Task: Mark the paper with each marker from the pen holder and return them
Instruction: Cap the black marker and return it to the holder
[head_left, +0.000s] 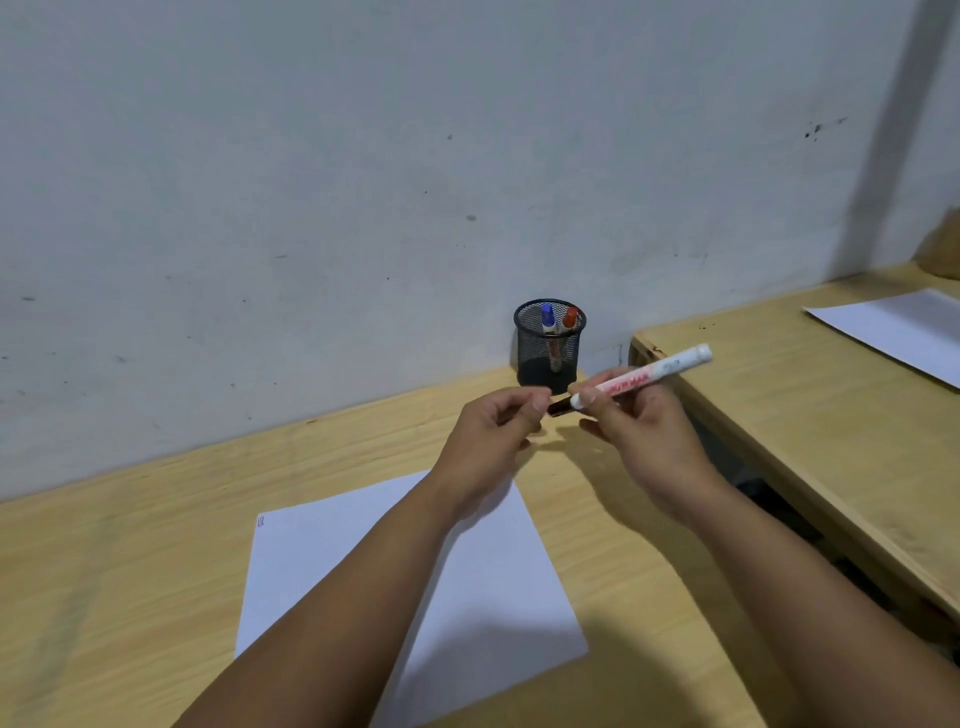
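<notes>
White-barrelled marker (641, 378) held level above the worktop (130, 571), between the two hands and just in front of the pen holder (549, 345). Right hand (641, 431) wraps the barrel, fingers closed round it near the tip end, so the body stays steady. Left hand (493, 431) pinches the dark cap (560, 408) at the tip, fingers narrow and shut on it; cap looks partly off or partly on, cannot tell which. Holding it horizontal at chest front lets both hands pull along one line. Paper (498, 582) lies flat directly under the forearms, near at hand for marking. Faint small marks show at its far left corner. Blue marker (547, 317) and red marker (570, 317) stand upright, capped, in the mesh holder against the wall (311, 182). A second sheet (893, 332) lies on the neighbouring bench, well apart.
</notes>
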